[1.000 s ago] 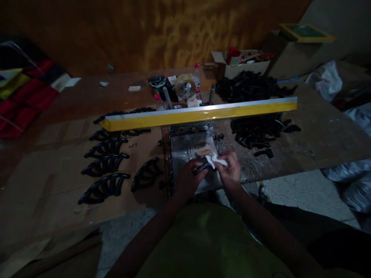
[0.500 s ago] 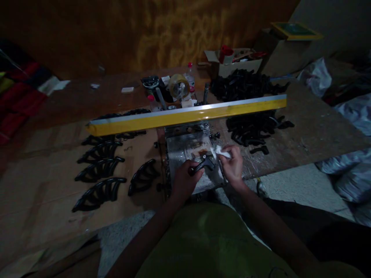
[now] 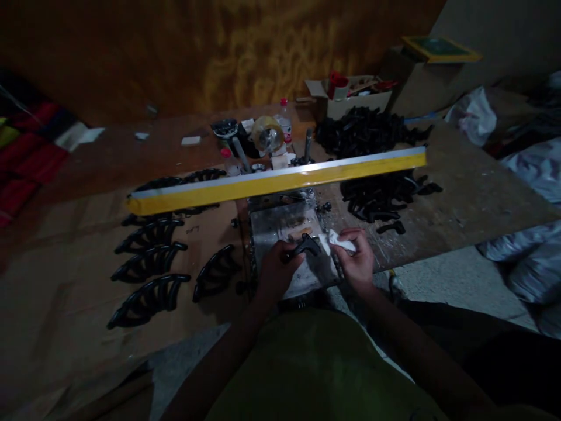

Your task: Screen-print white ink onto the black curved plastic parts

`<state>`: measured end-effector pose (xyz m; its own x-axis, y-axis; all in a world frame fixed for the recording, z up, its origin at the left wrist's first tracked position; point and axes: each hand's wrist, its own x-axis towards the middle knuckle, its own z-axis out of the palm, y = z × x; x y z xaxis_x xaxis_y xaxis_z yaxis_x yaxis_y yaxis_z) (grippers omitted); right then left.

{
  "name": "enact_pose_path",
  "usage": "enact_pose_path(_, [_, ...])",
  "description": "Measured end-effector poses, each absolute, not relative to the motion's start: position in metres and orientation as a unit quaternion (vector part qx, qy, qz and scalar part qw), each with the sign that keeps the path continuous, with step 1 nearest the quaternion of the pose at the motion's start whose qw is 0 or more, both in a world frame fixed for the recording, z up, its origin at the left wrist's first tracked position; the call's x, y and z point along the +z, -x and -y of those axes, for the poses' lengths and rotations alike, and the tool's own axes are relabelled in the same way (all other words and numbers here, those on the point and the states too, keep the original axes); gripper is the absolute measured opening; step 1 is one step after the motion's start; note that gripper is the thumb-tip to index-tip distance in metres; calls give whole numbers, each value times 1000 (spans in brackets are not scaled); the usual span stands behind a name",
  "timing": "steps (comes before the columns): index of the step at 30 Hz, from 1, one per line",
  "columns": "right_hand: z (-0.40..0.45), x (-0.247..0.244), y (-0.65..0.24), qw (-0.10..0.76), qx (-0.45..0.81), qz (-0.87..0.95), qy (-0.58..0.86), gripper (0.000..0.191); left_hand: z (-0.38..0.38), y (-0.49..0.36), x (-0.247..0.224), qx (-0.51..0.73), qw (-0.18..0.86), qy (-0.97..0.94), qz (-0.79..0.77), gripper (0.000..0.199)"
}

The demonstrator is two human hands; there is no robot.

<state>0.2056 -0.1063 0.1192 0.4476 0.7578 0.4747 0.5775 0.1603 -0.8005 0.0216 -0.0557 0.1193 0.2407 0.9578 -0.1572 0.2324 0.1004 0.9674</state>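
Observation:
My left hand (image 3: pixel 279 266) is closed around one end of a black curved lever (image 3: pixel 306 246), whose wider end points right. Just to the right, my right hand (image 3: pixel 357 258) pinches a crumpled white cloth (image 3: pixel 343 241), apart from the lever. Both hands are over a scuffed metal plate (image 3: pixel 267 225), part of a fixture on the bench. Rows of similar black levers (image 3: pixel 149 299) lie nested on cardboard to the left. One loose black piece (image 3: pixel 391 227) lies right of my right hand.
A long yellow bar (image 3: pixel 280 182) spans the fixture beyond my hands. Behind it stand a tape roll (image 3: pixel 268 134) and a red-capped bottle (image 3: pixel 284 121). Black parts (image 3: pixel 362 130) are heaped at the back right, near an open carton (image 3: pixel 356 107). Plastic sacks (image 3: pixel 537 263) sit at far right.
The lever has turned in my left hand, so a different side faces up. My right hand and the white cloth have shifted slightly right, away from the lever.

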Motion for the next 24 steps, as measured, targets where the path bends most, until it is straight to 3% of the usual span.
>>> enact_pose_path(5, [99, 122, -201, 532, 93, 571, 619, 7, 58, -25, 116, 326, 526, -600, -507, 23])
enact_pose_path(10, [86, 107, -238, 592, 166, 368, 697, 23, 59, -25, 115, 324, 561, -568, -508, 27])
enact_pose_path(16, [82, 76, -272, 606, 270, 269, 698, 34, 54, -25, 119, 329, 647, -467, -506, 42])
enact_pose_path(24, [25, 31, -329, 607, 302, 276, 682, 36, 55, -25, 87, 314, 610, -438, -581, 43])
